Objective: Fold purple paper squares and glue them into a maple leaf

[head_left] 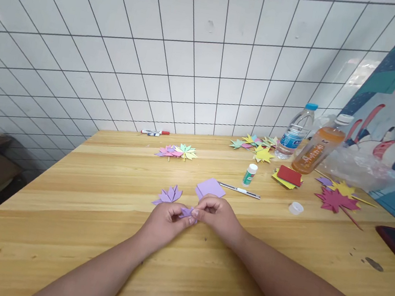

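Tabletop point(61, 216) open left of hands point(166, 223); purple sheets point(210, 188) ahead; bottles point(319, 145) block far right.

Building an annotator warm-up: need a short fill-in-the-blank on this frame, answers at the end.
1. The left hand and right hand hold a small folded paper piece coloured ____.
2. Rather than lying on its side, the green-and-white cylindrical glue stick stands ____.
3. The clear plastic bottle of orange drink has a cap coloured ____.
4. The clear plastic water bottle with a blue label has a cap coloured ____.

Missing words: purple; upright; white; blue.
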`<state>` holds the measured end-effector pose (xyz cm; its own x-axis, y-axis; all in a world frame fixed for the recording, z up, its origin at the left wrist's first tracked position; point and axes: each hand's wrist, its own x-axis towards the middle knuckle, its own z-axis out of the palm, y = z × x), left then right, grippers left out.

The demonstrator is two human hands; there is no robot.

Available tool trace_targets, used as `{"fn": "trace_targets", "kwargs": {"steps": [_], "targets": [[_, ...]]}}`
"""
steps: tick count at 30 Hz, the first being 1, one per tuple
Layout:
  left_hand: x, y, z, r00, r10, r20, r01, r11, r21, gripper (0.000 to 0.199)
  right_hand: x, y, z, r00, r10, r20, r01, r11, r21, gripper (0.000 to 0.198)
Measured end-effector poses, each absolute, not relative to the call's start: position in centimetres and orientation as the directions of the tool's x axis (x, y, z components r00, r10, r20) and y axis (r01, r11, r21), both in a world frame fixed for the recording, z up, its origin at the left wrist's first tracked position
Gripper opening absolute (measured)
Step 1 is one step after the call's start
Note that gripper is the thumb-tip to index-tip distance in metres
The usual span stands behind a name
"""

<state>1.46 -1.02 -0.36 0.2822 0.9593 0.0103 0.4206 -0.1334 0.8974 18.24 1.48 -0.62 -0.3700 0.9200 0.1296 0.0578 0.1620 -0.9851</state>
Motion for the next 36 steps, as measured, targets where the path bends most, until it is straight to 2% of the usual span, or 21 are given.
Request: {"fn": "trace_targets", "kwargs": {"steps": [4,7,14,21,28,32,36], "targets": [[1.1,-1.4,-0.1,0.350,0.937,-0.014,0.501,-0.175,0.847,0.022,18.3,1.3,-0.6,-0.449,0.892,0.059,0.105,0.118,-0.987,0.014],[1.1,-1.4,-0.2,0.347,0.938,-0.002,0.542,-0.198,0.817,0.024,18.3,1.3,-0.5,-0.440,0.895,0.069,0.105,0.128,-0.986,0.015],[0.7,-1.1,-0.2,0.369,0.929,-0.030,0.490,-0.167,0.855,0.022,18.3,1.2,-0.5,-0.452,0.887,0.090,0.080,0.141,-0.987,0.020],[1.1,-1.5,-0.3,0.391,0.920,-0.035,0.612,-0.232,0.756,0.029,18.1,0.4,-0.6,-0.479,0.872,0.094,0.208,0.218,-0.954,0.016],[1.4,-1.3,0.3,0.310,0.950,-0.039,0.512,-0.132,0.849,0.029,18.0,1.3,-0.5,-0.384,0.915,0.125,-0.033,0.122,-0.992,0.019],[1.3,-1.3,0.2,0.320,0.947,-0.039,0.518,-0.140,0.844,0.031,18.0,0.9,-0.6,-0.447,0.890,0.095,0.079,0.145,-0.986,0.018],[1.5,-1.5,0.2,0.333,0.943,-0.006,0.566,-0.195,0.801,0.032,18.0,0.7,-0.6,-0.411,0.910,0.061,0.150,0.133,-0.980,0.015]]}}
